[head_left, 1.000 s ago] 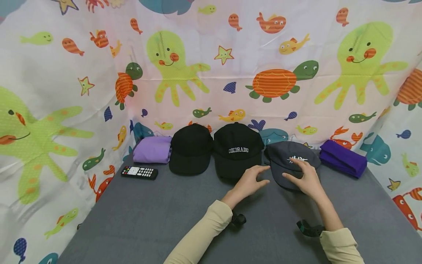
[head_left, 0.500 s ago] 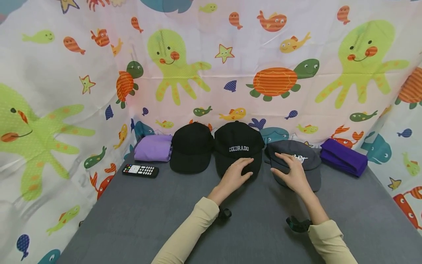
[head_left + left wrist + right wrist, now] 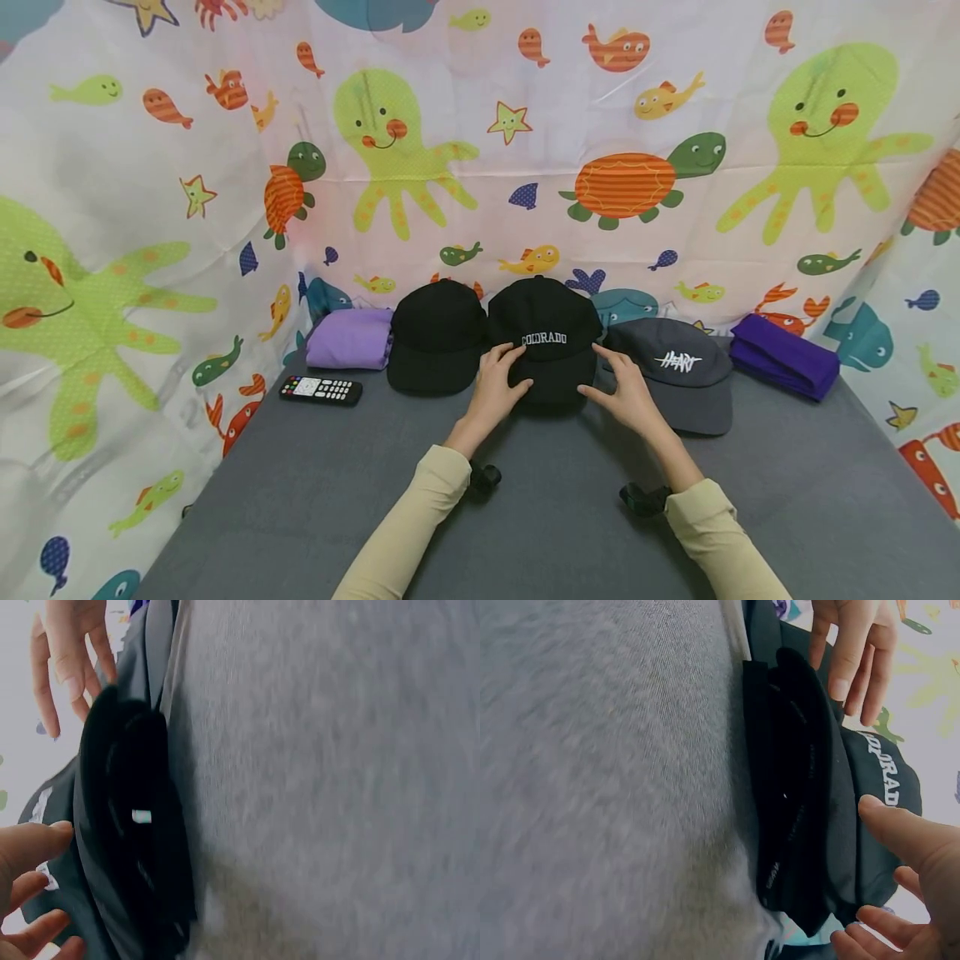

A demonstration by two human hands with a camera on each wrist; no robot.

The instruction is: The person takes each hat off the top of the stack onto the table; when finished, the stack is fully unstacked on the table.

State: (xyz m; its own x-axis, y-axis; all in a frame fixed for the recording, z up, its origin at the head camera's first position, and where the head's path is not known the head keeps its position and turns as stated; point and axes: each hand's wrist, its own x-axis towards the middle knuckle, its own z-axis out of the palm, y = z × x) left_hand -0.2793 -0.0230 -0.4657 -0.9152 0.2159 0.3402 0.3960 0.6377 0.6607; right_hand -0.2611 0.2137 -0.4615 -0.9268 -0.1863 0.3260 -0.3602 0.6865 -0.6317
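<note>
A black cap with white "COLORADO" lettering sits on the grey table between my two hands. My left hand is at the left side of its brim, thumb and fingers spread. On the brim's opposite side is my right hand, its fingers also apart. In the right wrist view, the underside of the cap's brim faces the camera, with the right hand close by. The left wrist view has the left hand beside the cap. Whether the fingertips touch the fabric, I cannot tell.
A plain black cap stands left of the lettered one, a dark grey cap right. Further out are a folded lilac cloth, a folded purple cloth and a remote control. A patterned curtain rises behind.
Both hands have moved left, from around the dark grey cap and the gap beside it to either side of the COLORADO cap. The caps have not visibly moved.
</note>
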